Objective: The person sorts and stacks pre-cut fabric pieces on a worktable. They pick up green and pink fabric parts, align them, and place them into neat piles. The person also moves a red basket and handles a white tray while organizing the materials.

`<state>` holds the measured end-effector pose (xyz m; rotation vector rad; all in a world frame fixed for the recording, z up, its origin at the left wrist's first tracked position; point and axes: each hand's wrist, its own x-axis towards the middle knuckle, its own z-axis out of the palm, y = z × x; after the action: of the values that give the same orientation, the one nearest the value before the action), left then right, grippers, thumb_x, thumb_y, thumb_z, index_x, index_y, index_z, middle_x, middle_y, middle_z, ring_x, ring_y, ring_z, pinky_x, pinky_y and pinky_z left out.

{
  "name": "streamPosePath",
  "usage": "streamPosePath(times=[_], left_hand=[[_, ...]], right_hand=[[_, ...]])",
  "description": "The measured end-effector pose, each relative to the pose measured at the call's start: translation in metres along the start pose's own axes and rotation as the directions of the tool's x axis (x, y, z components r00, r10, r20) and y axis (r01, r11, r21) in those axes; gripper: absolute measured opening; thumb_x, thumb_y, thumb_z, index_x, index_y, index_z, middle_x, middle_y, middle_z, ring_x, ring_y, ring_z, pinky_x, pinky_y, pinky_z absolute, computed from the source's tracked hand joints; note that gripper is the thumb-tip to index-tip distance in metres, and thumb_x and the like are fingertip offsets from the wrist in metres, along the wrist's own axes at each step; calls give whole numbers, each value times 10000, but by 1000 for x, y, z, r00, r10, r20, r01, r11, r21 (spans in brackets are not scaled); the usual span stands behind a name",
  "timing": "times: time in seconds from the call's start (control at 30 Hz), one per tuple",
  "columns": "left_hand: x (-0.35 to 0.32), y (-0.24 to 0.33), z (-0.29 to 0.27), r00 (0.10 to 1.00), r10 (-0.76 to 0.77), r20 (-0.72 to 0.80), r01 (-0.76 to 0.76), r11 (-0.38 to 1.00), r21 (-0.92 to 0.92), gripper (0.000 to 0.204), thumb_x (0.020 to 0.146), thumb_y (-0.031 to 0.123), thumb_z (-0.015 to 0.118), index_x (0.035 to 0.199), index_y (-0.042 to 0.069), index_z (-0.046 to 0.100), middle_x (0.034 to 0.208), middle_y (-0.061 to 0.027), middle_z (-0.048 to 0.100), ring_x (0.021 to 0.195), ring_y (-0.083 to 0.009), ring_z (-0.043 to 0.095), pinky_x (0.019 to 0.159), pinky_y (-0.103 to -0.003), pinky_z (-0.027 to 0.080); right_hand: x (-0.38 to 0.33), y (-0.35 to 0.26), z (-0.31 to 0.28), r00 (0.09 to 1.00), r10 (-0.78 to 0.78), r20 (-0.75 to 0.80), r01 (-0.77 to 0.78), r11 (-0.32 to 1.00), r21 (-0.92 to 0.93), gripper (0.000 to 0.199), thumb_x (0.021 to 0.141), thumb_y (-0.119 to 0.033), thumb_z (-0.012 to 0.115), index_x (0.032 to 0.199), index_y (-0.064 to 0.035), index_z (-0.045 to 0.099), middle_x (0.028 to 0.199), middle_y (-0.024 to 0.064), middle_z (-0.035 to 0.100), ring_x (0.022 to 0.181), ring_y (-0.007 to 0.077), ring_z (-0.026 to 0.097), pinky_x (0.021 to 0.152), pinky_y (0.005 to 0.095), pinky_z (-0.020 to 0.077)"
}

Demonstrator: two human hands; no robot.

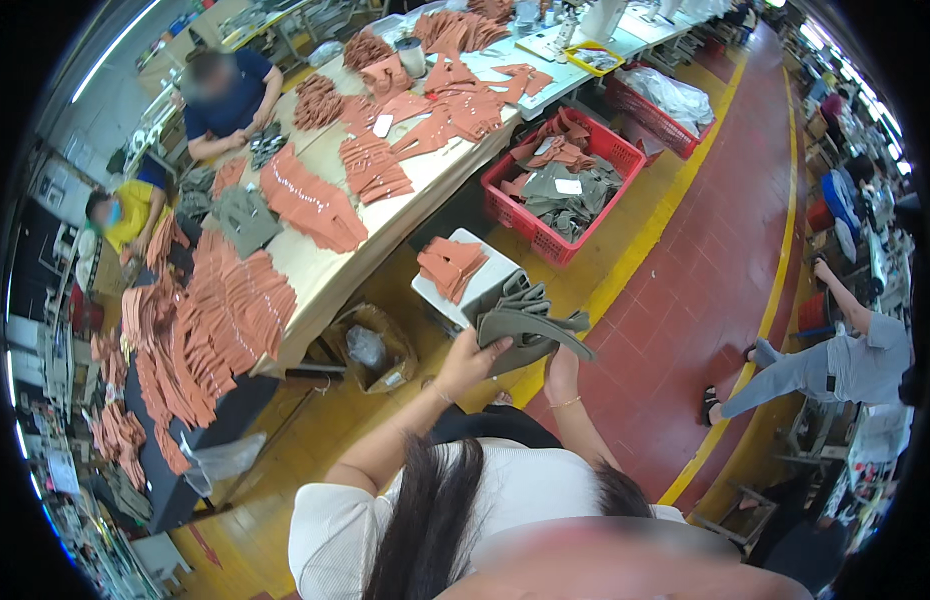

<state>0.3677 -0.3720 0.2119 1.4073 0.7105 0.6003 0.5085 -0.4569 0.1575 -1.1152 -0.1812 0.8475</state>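
Between my two hands is a stack of olive-green fabric pieces [525,335], fanned and curved at the edges. My left hand [472,362] grips its left side, thumb on top. My right hand [562,376] holds it from the right and below, its fingers partly hidden by the cloth. Just beyond the stack stands a white stool [500,264] with rust-orange fabric pieces [451,268] lying on its top. Some of the green cloth overlaps the stool's near edge in view.
A long table [330,270] at left bears many rust-orange pieces [310,195]. A red crate [505,208] of green and orange cloth sits ahead, beside a second red crate [685,140]. An open carton [400,355] stands under the table. Someone in grey trousers [800,375] walks at right.
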Motion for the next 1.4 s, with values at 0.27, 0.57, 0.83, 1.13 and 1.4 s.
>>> streamPosePath(times=[0.27, 0.57, 0.83, 1.13, 1.4], left_hand=[[-9, -22, -51, 995, -60, 82, -44, 477, 878, 290, 792, 236, 665, 978, 34, 574, 853, -175, 652, 819, -355, 630, 717, -430, 503], [-22, -65, -59, 911, -142, 387, -331, 307, 892, 391, 741, 147, 617, 1105, 55, 507, 892, -144, 654, 810, -326, 644, 670, -427, 511], [-24, -62, -61, 918, -230, 322, -244, 313, 918, 964, 730, 171, 626, 1491, 120, 37, 760, -137, 658, 609, -310, 642, 486, -437, 463], [-7, -89, -88, 925, -289, 245, -131, 361, 923, 335, 737, 350, 672, 923, 78, 615, 799, -166, 675, 721, -338, 668, 654, -448, 533], [17, -93, -141, 921, -333, 201, 231, 885, 404, 471, 791, 137, 690, 1217, 14, 532, 988, -151, 672, 884, -190, 638, 812, -329, 491]], right_hand=[[2, 8, -100, 956, 288, 58, -270, 939, -212, 296, 969, -162, 422, 1142, 22, 576, 1126, 94, 621, 872, 151, 628, 756, 274, 459], [16, -4, -9, 921, 211, 326, -51, 899, -436, 133, 860, -64, 583, 983, -33, 543, 1083, 122, 642, 666, 153, 621, 634, 277, 502], [64, 36, 28, 569, 544, 617, 500, 367, -785, 396, 695, -306, 794, 900, -7, 634, 902, 129, 688, 859, 217, 661, 748, 329, 518], [19, 50, 93, 536, 681, 499, 776, -165, -609, 786, 612, -476, 794, 1261, -159, 486, 1442, 39, 383, 1318, 218, 391, 1013, 745, 143], [16, 15, 103, 618, 388, 684, 786, -316, -531, 1090, 566, -425, 835, 1453, -217, 236, 1537, 36, 188, 1331, 240, 359, 991, 637, 308]])
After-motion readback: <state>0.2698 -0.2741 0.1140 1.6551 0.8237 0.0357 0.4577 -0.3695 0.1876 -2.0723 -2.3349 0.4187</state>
